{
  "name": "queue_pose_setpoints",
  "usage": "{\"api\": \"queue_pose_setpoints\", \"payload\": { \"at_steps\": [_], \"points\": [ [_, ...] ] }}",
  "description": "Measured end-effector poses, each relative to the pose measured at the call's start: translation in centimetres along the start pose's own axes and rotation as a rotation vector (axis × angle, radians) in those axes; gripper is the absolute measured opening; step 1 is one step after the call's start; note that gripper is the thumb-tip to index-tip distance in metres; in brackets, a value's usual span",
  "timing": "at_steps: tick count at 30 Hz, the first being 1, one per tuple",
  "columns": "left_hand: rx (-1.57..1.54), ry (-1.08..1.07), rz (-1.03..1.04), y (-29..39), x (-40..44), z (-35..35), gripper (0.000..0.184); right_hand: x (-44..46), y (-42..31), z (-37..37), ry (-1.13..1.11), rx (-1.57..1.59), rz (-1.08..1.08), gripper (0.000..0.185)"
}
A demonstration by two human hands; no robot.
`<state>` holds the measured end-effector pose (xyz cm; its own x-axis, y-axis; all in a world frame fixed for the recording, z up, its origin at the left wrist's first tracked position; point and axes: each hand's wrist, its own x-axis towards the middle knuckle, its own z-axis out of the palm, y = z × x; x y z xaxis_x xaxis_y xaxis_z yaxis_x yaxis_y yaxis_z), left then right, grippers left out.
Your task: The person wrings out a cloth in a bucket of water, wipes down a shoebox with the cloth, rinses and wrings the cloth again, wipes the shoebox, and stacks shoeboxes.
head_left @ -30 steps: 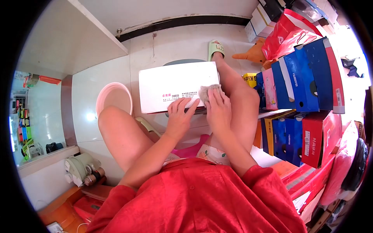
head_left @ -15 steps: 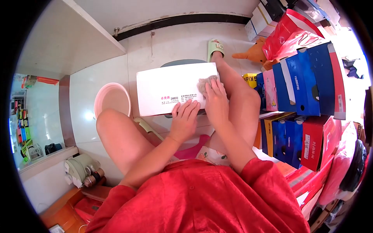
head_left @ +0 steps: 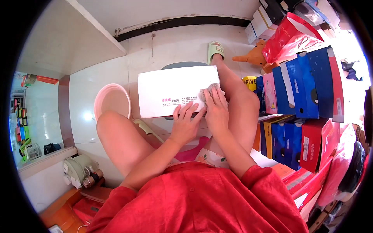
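Note:
A white cardboard box [head_left: 171, 83] with red and black print lies in front of me, resting on a grey stool [head_left: 184, 64] that mostly hides beneath it. My right hand [head_left: 216, 110] presses a crumpled greyish-beige cloth [head_left: 206, 93] onto the box's right side, close to the near corner. Just left of it, my left hand [head_left: 185, 123] rests its spread fingers on the box's near edge, holding nothing. The fingertips of my right hand lie over the cloth.
A pink bucket [head_left: 112, 101] stands left of the box. Stacked shoe boxes [head_left: 303, 85] rise at my right, with a red bag [head_left: 285, 39] and an orange plush toy [head_left: 252, 54] behind. A grey-green appliance [head_left: 79, 169] sits at lower left.
My right hand and the cloth have moved a little toward me on the box. The box has shifted slightly nearer and to the right. My left hand stays at the near edge.

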<state>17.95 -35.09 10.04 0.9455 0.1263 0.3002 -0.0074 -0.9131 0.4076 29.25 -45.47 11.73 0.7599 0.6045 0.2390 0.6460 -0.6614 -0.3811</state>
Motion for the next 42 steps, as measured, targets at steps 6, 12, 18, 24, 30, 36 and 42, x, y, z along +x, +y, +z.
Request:
{"api": "queue_pose_setpoints", "payload": {
  "at_steps": [6, 12, 18, 24, 30, 36, 42],
  "points": [
    [0.069, -0.037, 0.015, -0.1, -0.2, 0.1, 0.057, 4.8, 1.3, 3.1, 0.105, -0.011, 0.009, 0.047],
    [0.093, -0.04, 0.016, -0.1, -0.3, 0.5, 0.06, 1.5, 0.6, 1.5, 0.049, 0.006, -0.01, 0.052],
    [0.025, -0.064, 0.003, -0.2, -0.2, 0.1, 0.066, 1.3, 0.0, 0.8, -0.001, 0.03, 0.028, 0.057],
    [0.009, -0.057, -0.007, -0.2, -0.2, 0.1, 0.071, 6.1, 1.4, 3.2, 0.079, -0.038, 0.006, 0.046],
    [0.07, -0.04, -0.011, 0.2, 0.1, -0.2, 0.071, 7.1, 1.6, 3.9, 0.131, -0.01, -0.002, 0.045],
    [0.027, -0.071, -0.01, 0.0, -0.1, -0.1, 0.067, 2.0, 0.5, 1.4, 0.042, -0.003, 0.008, 0.049],
    [-0.016, -0.109, -0.015, -0.2, -0.1, -0.3, 0.068, 3.0, 0.9, 2.4, 0.068, 0.0, 0.004, 0.049]
  ]
}}
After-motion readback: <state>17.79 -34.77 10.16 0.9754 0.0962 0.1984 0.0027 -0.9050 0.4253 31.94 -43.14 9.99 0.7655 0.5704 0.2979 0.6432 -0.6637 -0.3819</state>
